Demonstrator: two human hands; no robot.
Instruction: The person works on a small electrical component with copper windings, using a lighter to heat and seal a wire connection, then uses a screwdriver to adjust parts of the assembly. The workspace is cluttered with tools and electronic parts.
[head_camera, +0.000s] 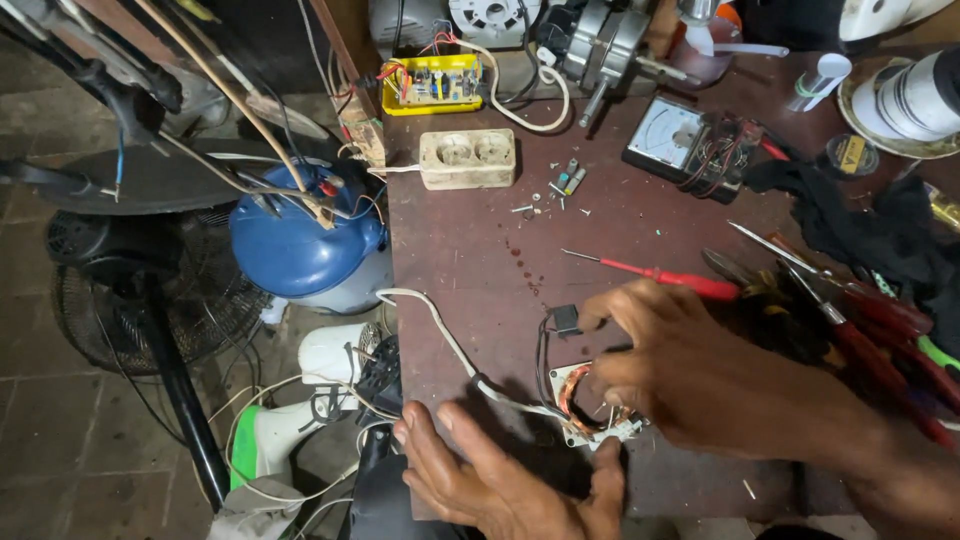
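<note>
A small motor stator with copper windings (585, 405) lies on the dark red-brown workbench (470, 260) near its front edge. My right hand (690, 370) rests over it, fingers pinching at its top and near a small black part (566, 319) on black wires. My left hand (500, 480) lies flat on the bench just below, thumb touching the stator's white frame. A white cable (440, 330) runs from the stator off the bench's left edge.
A red-handled screwdriver (665, 277) lies just beyond my right hand. Pliers and red tools (860, 320) crowd the right. A beige double socket (467, 158), yellow circuit board (432, 83), analog meter (665, 135) and small screws (555, 195) lie farther back. A blue fan motor housing (300, 245) stands left of the bench.
</note>
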